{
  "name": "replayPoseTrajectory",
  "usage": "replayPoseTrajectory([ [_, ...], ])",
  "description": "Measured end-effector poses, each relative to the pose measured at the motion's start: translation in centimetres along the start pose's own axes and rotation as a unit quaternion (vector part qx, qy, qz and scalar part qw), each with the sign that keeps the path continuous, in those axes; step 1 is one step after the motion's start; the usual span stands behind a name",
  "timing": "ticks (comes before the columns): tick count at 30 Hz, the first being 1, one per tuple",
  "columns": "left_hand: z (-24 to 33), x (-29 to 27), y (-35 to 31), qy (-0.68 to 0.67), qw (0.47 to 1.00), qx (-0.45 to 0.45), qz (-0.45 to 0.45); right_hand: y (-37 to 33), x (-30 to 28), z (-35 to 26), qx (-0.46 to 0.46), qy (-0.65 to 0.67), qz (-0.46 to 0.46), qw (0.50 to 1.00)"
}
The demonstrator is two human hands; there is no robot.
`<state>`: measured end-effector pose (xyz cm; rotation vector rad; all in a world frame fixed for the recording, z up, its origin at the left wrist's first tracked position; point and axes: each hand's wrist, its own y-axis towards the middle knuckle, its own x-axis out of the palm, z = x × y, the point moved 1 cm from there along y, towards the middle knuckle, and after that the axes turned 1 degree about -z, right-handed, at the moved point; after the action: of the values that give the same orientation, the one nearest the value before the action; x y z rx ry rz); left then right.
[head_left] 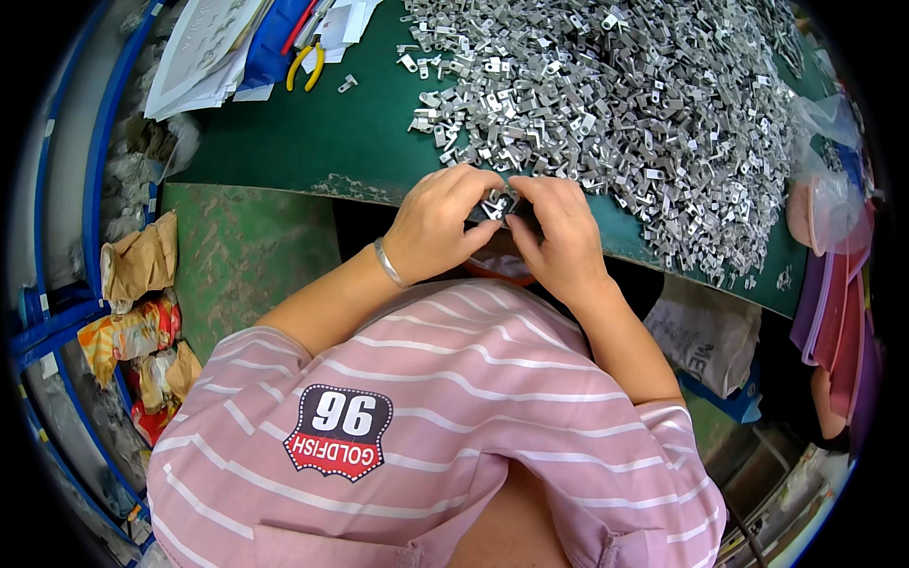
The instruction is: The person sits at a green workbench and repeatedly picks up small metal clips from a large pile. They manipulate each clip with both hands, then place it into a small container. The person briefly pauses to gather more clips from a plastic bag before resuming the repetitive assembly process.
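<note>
My left hand (pixel 437 223), with a silvery bangle at its wrist, and my right hand (pixel 561 237) meet at the near edge of the table. Their curled fingers and thumbs close round a few small silvery metal brackets (pixel 496 204). My fingers partly cover these pieces, so I cannot tell how many there are or how they join. Just beyond my hands, a wide heap of similar bent metal brackets (pixel 625 104), some with visible holes, spreads over the green tabletop (pixel 275 142).
Yellow-handled pliers (pixel 306 68) lie by papers (pixel 204 47) at the far left, near one loose bracket (pixel 347 83). Blue-framed shelving (pixel 99 123) lines the left side, with crumpled brown paper bags (pixel 142 260). A clear plastic bag (pixel 833 180) hangs over the table's right end.
</note>
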<state>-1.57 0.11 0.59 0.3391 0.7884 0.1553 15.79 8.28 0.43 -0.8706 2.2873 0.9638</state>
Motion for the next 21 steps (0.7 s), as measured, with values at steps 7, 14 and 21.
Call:
replayPoseTrajectory([
  [7, 0.0, -0.5, -0.5, -0.104, 0.994, -0.045, -0.003, -1.2, 0.0, 0.2, 0.01, 0.05, 0.009, 0.999],
  [14, -0.3, -0.5, -1.2, -0.142, 0.989, -0.049, -0.005, -1.2, -0.3, 0.2, -0.047, 0.082, -0.023, 0.995],
  [21, -0.6, 0.0, -2.0, -0.182, 0.977, -0.113, -0.001, 0.8, 2.2, -0.4, -0.001, 0.023, -0.005, 1.0],
])
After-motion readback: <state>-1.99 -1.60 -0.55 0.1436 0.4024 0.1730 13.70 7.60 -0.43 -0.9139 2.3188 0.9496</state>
